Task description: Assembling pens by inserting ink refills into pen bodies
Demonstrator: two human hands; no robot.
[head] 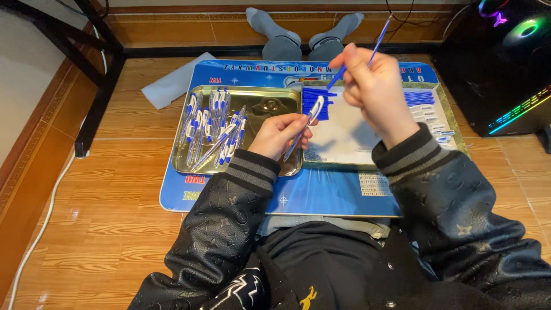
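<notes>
Blue refill: a thin blue ink refill point(356, 54) is pinched in the right hand point(373, 86), tilted up and away toward the far edge of the mat.
Pen barrel: a clear pen barrel with a white clip point(304, 123) sits in the left hand point(281, 133), its open end raised toward the refill; the two are near but apart.
Left hand: fingers curled shut around the barrel, wrist resting over the near right corner of the gold tray point(270, 97).
Right hand: thumb and fingertips closed on the refill, held above the pale tray point(344, 138), forearm coming in from the right.
Done so far: a heap of assembled pens point(212, 129) with blue and white parts fills the left half of the gold tray.
Left to do: a row of blue refills point(313, 100) lies at the pale tray's far left corner, with more blue pieces point(422, 99) and small white parts point(439, 129) along its right edge.
Underneath: both trays rest on a blue mat point(321, 195) on the wooden floor point(109, 195).
</notes>
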